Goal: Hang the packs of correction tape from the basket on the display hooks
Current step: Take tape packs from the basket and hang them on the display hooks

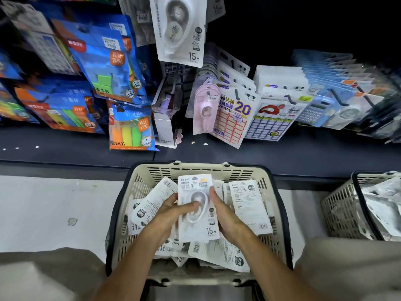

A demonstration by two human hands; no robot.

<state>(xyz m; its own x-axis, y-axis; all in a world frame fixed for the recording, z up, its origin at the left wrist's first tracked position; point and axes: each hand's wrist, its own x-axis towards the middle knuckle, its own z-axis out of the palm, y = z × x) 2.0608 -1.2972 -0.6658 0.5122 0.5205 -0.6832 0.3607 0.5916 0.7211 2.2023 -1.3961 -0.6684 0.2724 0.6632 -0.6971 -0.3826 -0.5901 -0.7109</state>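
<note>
Low in the centre of the frame, both hands are holding one white carded blister pack of correction tape (198,208) face-up just above the cream slotted plastic basket (269,187). The left hand (173,210) is gripping the pack's left edge, its thumb curled across the clear bubble over the dispenser; the right hand (225,216) is lying along the right edge with fairly straight fingers, apparently steadying the card rather than clamping it. Judging by the upright printing, the pack is being squared so its hang-hole end is pointing toward the display. Beneath it, many more identical white packs (251,203) are lying jumbled in the basket, some face-down showing barcodes. At the upper centre, a matching white correction tape pack (178,29) is already hanging on the display, likely marking the target hook. A second cream basket (338,205) is sitting at the right edge.
</note>
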